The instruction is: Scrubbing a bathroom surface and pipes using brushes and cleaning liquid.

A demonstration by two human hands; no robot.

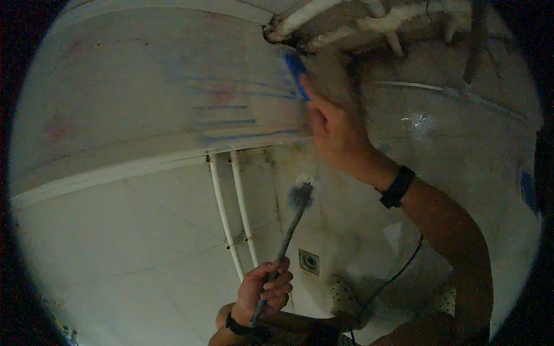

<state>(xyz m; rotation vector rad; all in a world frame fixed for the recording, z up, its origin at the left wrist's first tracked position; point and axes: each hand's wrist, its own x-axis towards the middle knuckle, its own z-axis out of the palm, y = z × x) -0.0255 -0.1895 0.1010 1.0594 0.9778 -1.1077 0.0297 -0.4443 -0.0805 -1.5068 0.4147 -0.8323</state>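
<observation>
My right hand (333,129), with a dark band at the wrist, is raised to a pale wall panel (143,86). It grips a flat blue object (296,69), possibly a brush or scraper, whose far end lies by the stained corner under the pipes. Blurred blue streaks (229,122) run across the panel left of that hand. Lower down, my left hand (270,285) is closed around a thin grey rod (290,229). A dark, frayed tip (306,189) ends the rod, with a grey-blue patch beside it; what the tip touches is unclear.
Pale pipes (381,26) and dirty fittings cross the top right. Two slim white pipes (220,203) run down the tiled surface (130,242) at left. A square floor drain (308,261), perforated footwear (342,289) and a dark cord (400,269) are low down. Something blue (528,192) is far right.
</observation>
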